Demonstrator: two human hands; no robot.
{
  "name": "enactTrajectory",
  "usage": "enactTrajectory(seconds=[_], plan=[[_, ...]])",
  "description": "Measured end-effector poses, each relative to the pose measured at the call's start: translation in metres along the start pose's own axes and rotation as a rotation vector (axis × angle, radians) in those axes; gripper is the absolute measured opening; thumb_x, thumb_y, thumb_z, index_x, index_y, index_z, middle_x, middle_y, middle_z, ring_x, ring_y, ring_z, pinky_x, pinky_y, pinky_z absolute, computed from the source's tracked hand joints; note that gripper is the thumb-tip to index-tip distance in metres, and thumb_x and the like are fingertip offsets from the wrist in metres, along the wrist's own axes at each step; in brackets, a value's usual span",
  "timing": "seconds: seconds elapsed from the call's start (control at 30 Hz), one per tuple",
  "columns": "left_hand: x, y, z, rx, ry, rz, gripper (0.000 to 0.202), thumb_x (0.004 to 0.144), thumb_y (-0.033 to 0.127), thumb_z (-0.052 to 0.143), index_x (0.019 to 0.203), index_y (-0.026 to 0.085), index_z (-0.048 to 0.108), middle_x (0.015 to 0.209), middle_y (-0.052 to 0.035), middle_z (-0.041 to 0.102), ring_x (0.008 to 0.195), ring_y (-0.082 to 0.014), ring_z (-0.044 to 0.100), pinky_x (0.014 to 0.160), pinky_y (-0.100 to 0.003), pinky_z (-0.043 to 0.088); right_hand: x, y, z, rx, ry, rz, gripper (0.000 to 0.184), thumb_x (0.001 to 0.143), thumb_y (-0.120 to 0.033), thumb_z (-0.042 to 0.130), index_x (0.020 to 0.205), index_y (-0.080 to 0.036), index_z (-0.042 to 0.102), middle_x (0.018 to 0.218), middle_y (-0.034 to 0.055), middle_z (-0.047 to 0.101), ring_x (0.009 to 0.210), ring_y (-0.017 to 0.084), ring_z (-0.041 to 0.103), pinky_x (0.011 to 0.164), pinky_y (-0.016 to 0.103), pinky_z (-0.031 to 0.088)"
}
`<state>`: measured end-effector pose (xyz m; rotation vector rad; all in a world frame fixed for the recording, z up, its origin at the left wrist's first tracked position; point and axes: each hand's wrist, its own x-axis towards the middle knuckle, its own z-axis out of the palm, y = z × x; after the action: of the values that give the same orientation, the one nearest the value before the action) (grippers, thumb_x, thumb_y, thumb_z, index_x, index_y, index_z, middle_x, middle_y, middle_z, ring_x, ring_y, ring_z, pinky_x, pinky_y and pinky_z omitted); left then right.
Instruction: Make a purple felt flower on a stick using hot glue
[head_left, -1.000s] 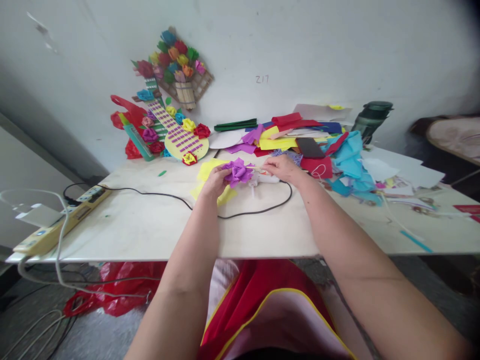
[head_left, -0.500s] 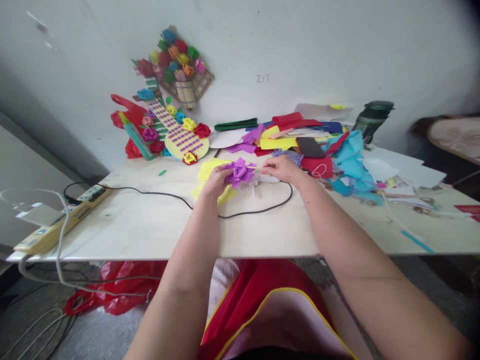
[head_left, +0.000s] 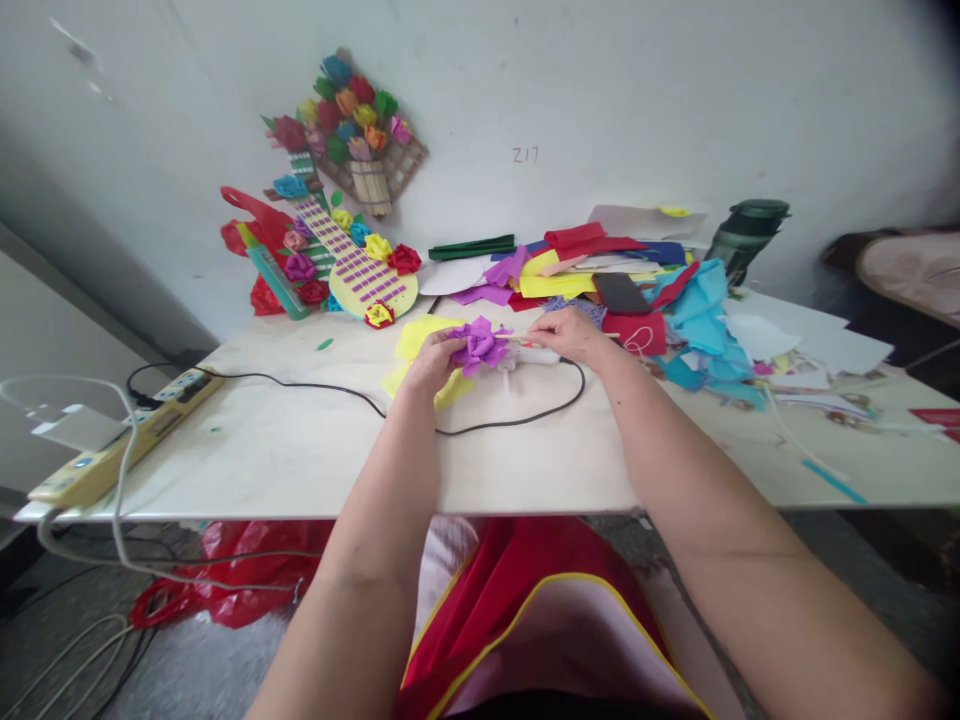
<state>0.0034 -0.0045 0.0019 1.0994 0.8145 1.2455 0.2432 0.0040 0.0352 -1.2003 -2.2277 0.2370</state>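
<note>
A purple crepe-paper flower [head_left: 481, 347] is pinched at its left edge by my left hand [head_left: 435, 362]. My right hand [head_left: 568, 333] is closed on a thin wooden stick [head_left: 514, 337], whose left end reaches the flower and whose other end shows past the hand. Whether the stick is fixed to the flower, I cannot tell. Under the flower and my left hand lies yellow paper [head_left: 417, 338]. Just below my right hand rests a white glue gun [head_left: 534, 355], partly hidden, with a black cord [head_left: 517, 429] running from it.
Folded coloured paper [head_left: 559, 285], a phone [head_left: 621, 294] and a green bottle [head_left: 746, 240] are at the back right. A paper-flower guitar [head_left: 371, 280] leans near a glue bottle [head_left: 274, 275]. A power strip [head_left: 124, 440] lies at the left edge; paper scraps [head_left: 795, 375] cover the right.
My right hand has shifted very slightly right along the stick, and the stick's far end now shows beyond it. My left hand and the flower stay nearly still.
</note>
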Motion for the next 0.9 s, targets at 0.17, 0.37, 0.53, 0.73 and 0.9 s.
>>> enactTrajectory(seconds=[0.17,0.37,0.53,0.73,0.9], plan=[[0.0006,-0.0009,-0.0002,0.007,0.005,0.000,0.015,0.062,0.014,0.069,0.074,0.011,0.062,0.063,-0.0013,0.062,0.052,-0.0082,0.056,0.053,-0.020,0.045,0.0000,-0.0020,-0.0009,-0.016,-0.004,0.001,0.031,0.079,-0.041,0.059,0.062,-0.017,0.069,0.065,0.0027,0.064,0.066,0.014,0.053,0.061,0.027,0.032],[0.0015,-0.0024,-0.0016,0.022,0.013,0.014,0.013,0.061,0.014,0.068,0.072,0.011,0.063,0.060,-0.0003,0.060,0.049,-0.0079,0.052,0.050,-0.020,0.042,0.0002,-0.0034,-0.0024,-0.039,-0.029,0.007,0.031,0.079,-0.040,0.058,0.063,-0.017,0.069,0.063,0.0017,0.061,0.062,0.013,0.049,0.059,0.027,0.029],[0.0031,-0.0045,-0.0032,0.038,0.021,0.031,0.014,0.060,0.017,0.070,0.070,0.011,0.063,0.059,-0.0002,0.060,0.048,-0.0075,0.051,0.047,-0.019,0.039,0.0002,-0.0042,-0.0020,-0.075,-0.041,0.018,0.033,0.080,-0.041,0.056,0.063,-0.016,0.068,0.061,0.0015,0.059,0.061,0.013,0.047,0.059,0.027,0.028],[0.0029,-0.0049,-0.0039,0.078,0.046,0.027,0.014,0.060,0.018,0.070,0.071,0.012,0.065,0.058,-0.0001,0.060,0.046,-0.0073,0.050,0.043,-0.019,0.036,0.0008,-0.0072,-0.0007,-0.113,-0.051,0.009,0.032,0.080,-0.042,0.056,0.064,-0.017,0.069,0.058,0.0012,0.058,0.059,0.012,0.044,0.057,0.027,0.026],[0.0032,-0.0056,-0.0041,0.081,0.069,0.043,0.014,0.060,0.018,0.070,0.073,0.013,0.066,0.061,-0.0010,0.063,0.048,-0.0083,0.053,0.044,-0.019,0.038,0.0004,-0.0098,-0.0005,-0.127,-0.060,0.002,0.030,0.081,-0.039,0.057,0.063,-0.017,0.068,0.056,0.0011,0.058,0.058,0.012,0.044,0.058,0.027,0.027]])
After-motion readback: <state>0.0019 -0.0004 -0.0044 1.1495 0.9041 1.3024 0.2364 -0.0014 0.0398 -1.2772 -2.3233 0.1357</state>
